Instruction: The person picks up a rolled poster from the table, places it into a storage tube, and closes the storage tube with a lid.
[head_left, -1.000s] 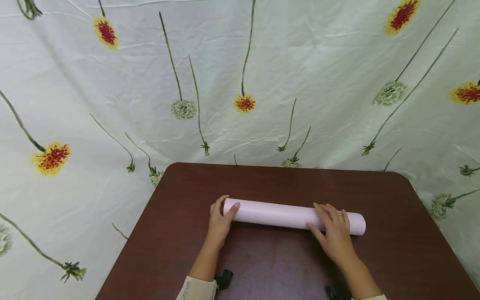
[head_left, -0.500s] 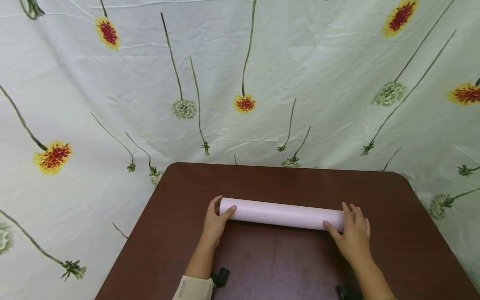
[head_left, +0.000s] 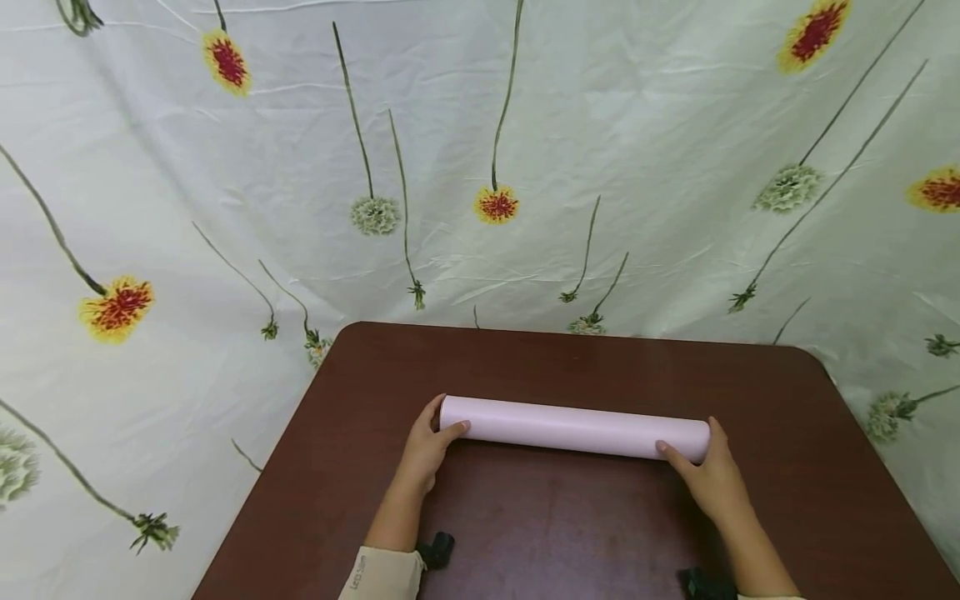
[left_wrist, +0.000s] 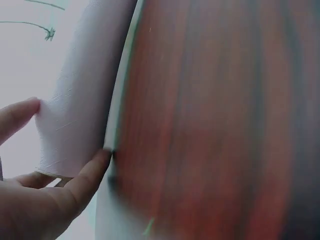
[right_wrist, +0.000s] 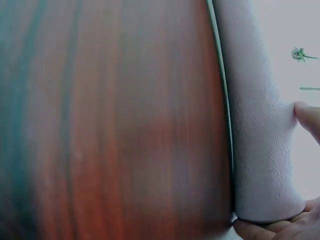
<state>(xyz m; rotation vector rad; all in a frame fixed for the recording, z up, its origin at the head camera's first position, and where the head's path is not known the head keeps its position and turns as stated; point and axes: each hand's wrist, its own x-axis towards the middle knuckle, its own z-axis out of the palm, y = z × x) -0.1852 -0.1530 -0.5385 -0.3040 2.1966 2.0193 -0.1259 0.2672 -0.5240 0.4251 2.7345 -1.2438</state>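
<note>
A pale pink wallpaper roll [head_left: 570, 428] with a finely textured surface lies crosswise over the brown table [head_left: 570, 533]. My left hand [head_left: 422, 446] grips its left end, thumb on the near side and fingers wrapping the end. At the opposite end, my right hand [head_left: 716, 479] holds it likewise, with the thumb on the near side and most fingers hidden behind. Both wrist views show the roll's ends close up: fingertips [left_wrist: 102, 159] of the left hand lie along its side, and right-hand fingers [right_wrist: 255, 230] reach under the end.
The table's rounded far corners meet a white cloth [head_left: 660, 167] printed with flowers, which hangs behind and to the sides. Dark wrist devices [head_left: 437, 550] sit at both wrists, by the beige sleeves [head_left: 384, 575].
My right hand has slid rightward along the wallpaper roll from its body to the right end. The left hand and the roll shifted slightly left early on.
</note>
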